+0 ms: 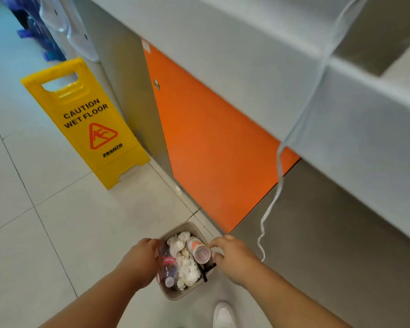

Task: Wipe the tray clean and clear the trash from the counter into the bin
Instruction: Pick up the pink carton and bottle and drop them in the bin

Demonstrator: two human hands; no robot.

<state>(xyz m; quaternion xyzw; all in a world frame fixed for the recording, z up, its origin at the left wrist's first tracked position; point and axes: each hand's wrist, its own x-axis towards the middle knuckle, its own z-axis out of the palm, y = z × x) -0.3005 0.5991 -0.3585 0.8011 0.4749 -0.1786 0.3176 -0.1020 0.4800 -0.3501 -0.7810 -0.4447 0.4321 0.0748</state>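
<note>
Light but overfull, the small beige plastic bin (175, 295) on the floor lifts best by opposite rims, where left hand (142, 255) and right hand (230, 253) curl; whether they grip, I cannot tell.

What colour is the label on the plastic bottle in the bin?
The label is pink; the head view shows it best.
</note>
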